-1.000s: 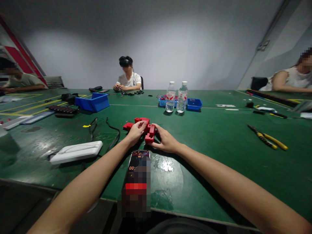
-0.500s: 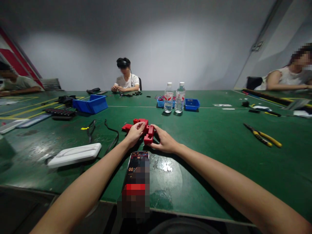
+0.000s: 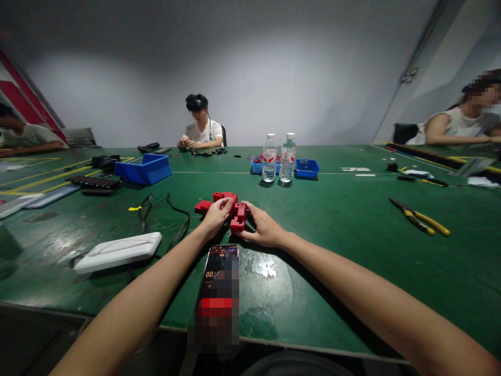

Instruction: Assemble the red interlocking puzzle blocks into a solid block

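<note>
Several red blocky pieces lie close together on the green table in front of me. My left hand (image 3: 217, 215) is closed, with thumb and fingers pinched at the inner side of the red block (image 3: 238, 216). The right side of that block is held by my right hand (image 3: 264, 225), its thumb near the lower edge and its fingers at the top. Behind my left hand is another red block (image 3: 226, 197), and a smaller red piece (image 3: 202, 207) lies to its left. My left fingers partly hide where the pieces meet.
A phone (image 3: 223, 261) lies between my forearms. To the left are a white power bank (image 3: 119, 253), black cables (image 3: 178, 214) and a blue bin (image 3: 144, 169). Two water bottles (image 3: 269, 159) stand before a small blue tray (image 3: 307, 168). Pliers (image 3: 418, 216) lie right. Several people sit around the table.
My view has shifted very slightly. Both hands keep the same hold on the red block, and the pieces stay in place.
</note>
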A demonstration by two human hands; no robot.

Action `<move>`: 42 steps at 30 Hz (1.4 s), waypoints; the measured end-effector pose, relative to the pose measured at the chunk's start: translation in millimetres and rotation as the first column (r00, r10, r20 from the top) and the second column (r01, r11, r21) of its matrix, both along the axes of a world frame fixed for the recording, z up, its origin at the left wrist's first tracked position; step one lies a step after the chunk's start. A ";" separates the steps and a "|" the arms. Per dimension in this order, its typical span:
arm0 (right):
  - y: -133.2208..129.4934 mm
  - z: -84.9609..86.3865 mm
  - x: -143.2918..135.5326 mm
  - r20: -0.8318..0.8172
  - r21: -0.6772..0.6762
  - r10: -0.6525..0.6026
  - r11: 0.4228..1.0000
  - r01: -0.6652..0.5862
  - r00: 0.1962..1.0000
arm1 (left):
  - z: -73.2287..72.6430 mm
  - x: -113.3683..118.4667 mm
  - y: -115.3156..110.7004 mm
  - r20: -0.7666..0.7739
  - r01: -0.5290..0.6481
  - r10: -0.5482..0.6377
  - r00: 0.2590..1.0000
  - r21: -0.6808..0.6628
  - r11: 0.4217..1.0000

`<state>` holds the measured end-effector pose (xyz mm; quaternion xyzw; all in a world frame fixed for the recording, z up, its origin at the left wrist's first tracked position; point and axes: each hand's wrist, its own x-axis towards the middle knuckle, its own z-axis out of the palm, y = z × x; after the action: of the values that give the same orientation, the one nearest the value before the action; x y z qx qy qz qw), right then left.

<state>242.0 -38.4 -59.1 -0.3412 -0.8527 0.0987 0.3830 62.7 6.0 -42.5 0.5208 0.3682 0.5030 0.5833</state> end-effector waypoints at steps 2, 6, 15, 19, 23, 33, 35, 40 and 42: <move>-0.2 0.6 -0.3 -0.001 -0.007 -0.005 1.000 0.005 1.000 | -1.2 0.8 0.2 -0.003 -0.004 0.004 1.000 0.000 1.000; -0.9 1.9 -1.0 0.023 -0.041 -0.041 0.998 0.041 0.999 | -3.7 1.9 1.1 -0.008 -0.004 0.004 1.000 -0.012 1.000; -1.7 2.8 -1.7 0.048 -0.066 -0.057 0.996 0.060 0.997 | -3.9 2.4 2.9 -0.045 -0.002 0.001 0.999 -0.012 1.000; -0.2 -0.7 -1.7 0.107 -0.081 -0.083 0.992 0.092 0.991 | -4.0 3.1 4.2 -0.061 -0.035 0.035 0.998 -0.012 0.999; 0.4 -1.4 -1.9 0.149 -0.107 -0.090 0.989 0.107 0.985 | -6.0 4.7 7.0 -0.029 -0.036 0.035 0.999 -0.039 0.999; 2.0 0.3 1.6 0.121 -0.115 -0.132 0.983 0.146 0.984 | -11.1 16.0 14.9 -0.060 -0.036 0.040 0.997 0.064 0.997; 2.4 3.4 5.1 0.123 -0.127 -0.134 0.981 0.149 0.983 | -11.4 17.7 16.6 -0.068 -0.032 0.037 0.997 0.064 0.997; 5.0 17.5 21.4 0.129 -0.180 -0.081 0.978 0.103 0.988 | -12.9 26.4 25.9 -0.064 0.025 -0.022 0.998 0.051 0.998; 6.5 23.7 29.7 0.144 -0.242 -0.073 0.964 0.107 0.987 | -12.8 33.7 30.6 -0.037 0.041 -0.040 0.999 0.034 0.999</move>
<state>271.7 -31.9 -35.5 -0.4311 -0.8408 0.1644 0.2832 96.4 36.6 -55.3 0.5473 0.3590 0.4879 0.5775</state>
